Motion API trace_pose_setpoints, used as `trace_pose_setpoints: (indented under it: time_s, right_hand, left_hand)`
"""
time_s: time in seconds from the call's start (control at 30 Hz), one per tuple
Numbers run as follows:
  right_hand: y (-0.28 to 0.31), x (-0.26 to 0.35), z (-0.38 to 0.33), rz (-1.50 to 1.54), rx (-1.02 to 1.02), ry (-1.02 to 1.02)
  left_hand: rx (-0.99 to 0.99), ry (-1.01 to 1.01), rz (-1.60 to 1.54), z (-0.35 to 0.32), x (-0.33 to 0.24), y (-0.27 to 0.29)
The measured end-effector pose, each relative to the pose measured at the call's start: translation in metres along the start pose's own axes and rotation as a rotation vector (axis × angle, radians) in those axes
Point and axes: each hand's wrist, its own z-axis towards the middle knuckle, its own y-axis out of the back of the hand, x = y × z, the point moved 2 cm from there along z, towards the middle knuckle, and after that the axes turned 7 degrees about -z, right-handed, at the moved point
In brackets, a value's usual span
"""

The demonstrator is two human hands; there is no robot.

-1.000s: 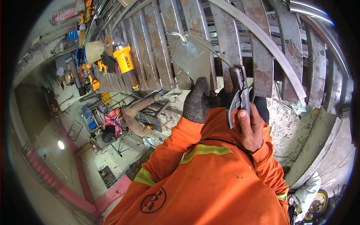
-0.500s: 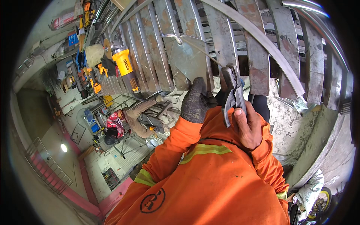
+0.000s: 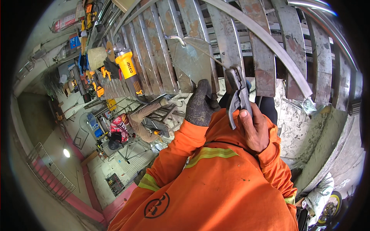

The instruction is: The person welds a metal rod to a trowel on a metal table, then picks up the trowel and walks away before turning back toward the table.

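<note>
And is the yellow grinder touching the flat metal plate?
Apart. The head view shows metal slats lying between the yellow grinder and the flat metal plate.

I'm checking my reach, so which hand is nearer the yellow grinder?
Left. Your gloved left hand, at the metal plate, is right of the yellow grinder; your bare right hand, gripping the dark clamp-like tool, is farther right.

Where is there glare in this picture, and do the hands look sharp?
Head view: glare streaks the metal tubes, upper right; a round light shines at left. Head view, too: left hand and right hand look fairly sharp.
</note>
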Motion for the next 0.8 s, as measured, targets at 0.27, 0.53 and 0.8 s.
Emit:
trace_pose_setpoints:
  time_s: [0.27, 0.53, 0.8]
  right_hand:
    - [-0.002, 0.006, -0.001, 0.069, 0.009, -0.047]
    - [-0.002, 0.009, 0.000, 0.044, 0.006, -0.036]
    - [-0.001, 0.011, 0.000, -0.068, -0.022, 0.017]
  left_hand:
    - [0.004, 0.010, 0.049, -0.008, -0.003, -0.006]
    - [0.061, 0.017, -0.034, -0.007, -0.004, -0.007]
    - [0.109, -0.075, 0.132, -0.004, -0.002, 0.002]
